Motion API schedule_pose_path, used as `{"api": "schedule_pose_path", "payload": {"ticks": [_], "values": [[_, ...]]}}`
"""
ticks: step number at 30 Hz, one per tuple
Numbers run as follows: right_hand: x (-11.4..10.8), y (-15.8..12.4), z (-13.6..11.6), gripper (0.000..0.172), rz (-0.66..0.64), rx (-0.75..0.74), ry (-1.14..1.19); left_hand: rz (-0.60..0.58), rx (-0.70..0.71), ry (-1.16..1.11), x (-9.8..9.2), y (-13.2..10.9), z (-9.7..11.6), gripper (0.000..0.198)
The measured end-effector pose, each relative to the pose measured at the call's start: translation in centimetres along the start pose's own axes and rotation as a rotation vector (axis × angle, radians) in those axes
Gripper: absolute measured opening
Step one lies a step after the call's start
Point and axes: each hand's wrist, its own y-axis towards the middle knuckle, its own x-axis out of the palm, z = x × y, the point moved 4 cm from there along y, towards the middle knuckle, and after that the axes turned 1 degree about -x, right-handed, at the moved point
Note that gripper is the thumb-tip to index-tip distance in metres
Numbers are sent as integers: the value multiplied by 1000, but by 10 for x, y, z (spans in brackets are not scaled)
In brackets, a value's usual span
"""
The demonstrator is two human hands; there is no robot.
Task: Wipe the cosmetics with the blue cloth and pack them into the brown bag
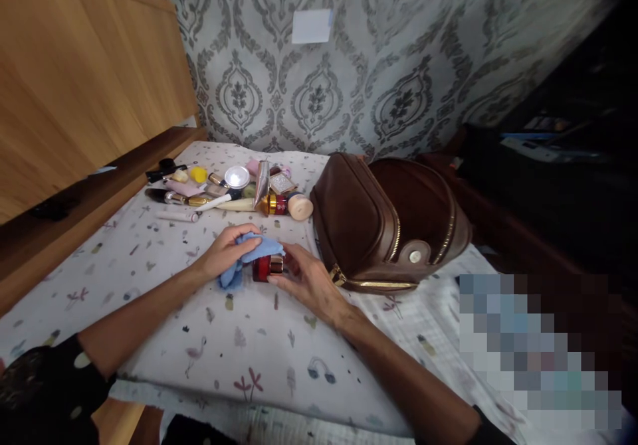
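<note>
In the head view, my left hand (230, 251) is closed on a light blue cloth (232, 276), whose folded edge lies over a small red bottle (261, 269). The bottle has a shiny, copper-coloured cap (276, 264). My right hand (310, 277) grips the bottle at its cap end, thumb below and fingers behind. The bottle lies tilted on its side, low over the patterned cloth cover (259, 339); whether it touches the cover I cannot tell. Just right of my right hand stands a brown leather bag (349, 212), its top unzipped and open.
Behind my hands lie makeup items: brushes (199, 200), a round silver-white compact (237, 177), a yellow sponge (199, 175), a gold-and-red jar (277, 204) and a beige-capped container (300, 207). A wooden cabinet (94, 66) borders the left. Patterned wallpaper (314, 93) covers the back wall.
</note>
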Motion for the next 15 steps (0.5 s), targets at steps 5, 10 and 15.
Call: {"api": "schedule_pose_path", "payload": {"ticks": [5, 10, 15], "values": [[-1, -3, -2, 54, -10, -15, 58, -31, -8, -6, 0, 1, -3, 35], [1, -7, -3, 54, -31, -1, 114, -189, 36, 1, 4, -2, -1, 37], [0, -9, -1, 66, -76, 24, 191, -227, 77, 16, 6, -5, 3, 36]]}}
